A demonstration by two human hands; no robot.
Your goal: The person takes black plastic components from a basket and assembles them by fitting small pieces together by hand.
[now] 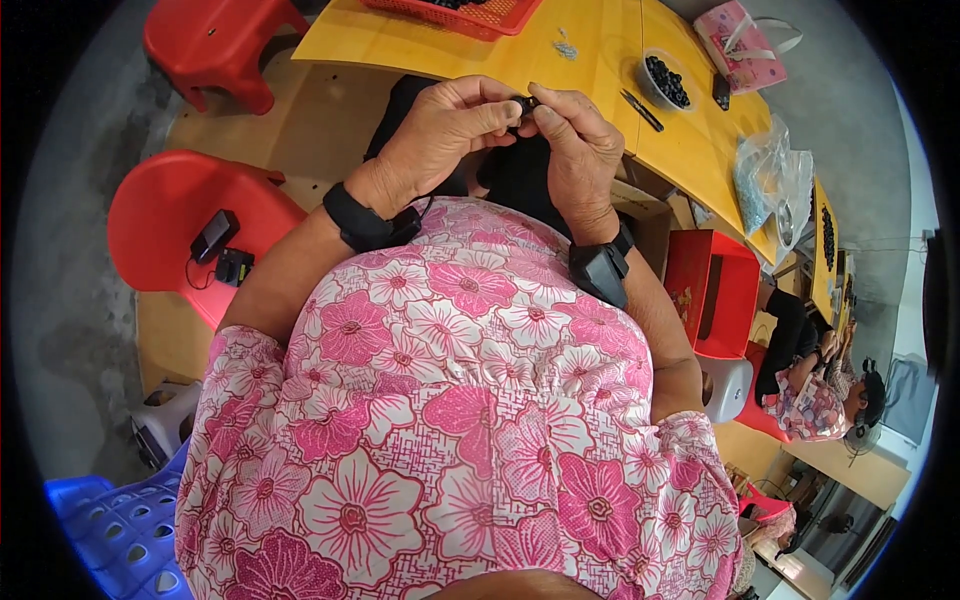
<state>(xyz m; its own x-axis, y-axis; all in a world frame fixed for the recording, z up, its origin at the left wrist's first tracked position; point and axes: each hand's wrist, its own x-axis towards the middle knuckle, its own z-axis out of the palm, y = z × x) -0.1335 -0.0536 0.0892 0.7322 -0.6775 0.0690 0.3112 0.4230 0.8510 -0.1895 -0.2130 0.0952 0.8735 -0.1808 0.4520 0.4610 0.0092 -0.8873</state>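
A small round black part (524,105) is pinched between my two hands over the table's near edge. My left hand (450,130) grips it from the left with thumb and forefinger. From the other side, the thumb and fingertips of my right hand (580,145) close on the same part. Fingers cover much of it, so its exact kind cannot be made out. A slim black tool (642,110) lies on the yellow table (500,62) to the right, near a clear bowl (648,92) of small black parts. Beyond my hands is a little pile of silvery pieces (565,46).
At the table's far side sits a red basket (485,22) with black parts. A clear plastic bag (765,185) and pink bag (742,48) are on the right. A red chair (165,210) bearing black devices stands left, a red box (712,290) right. Another person (810,400) sits farther right.
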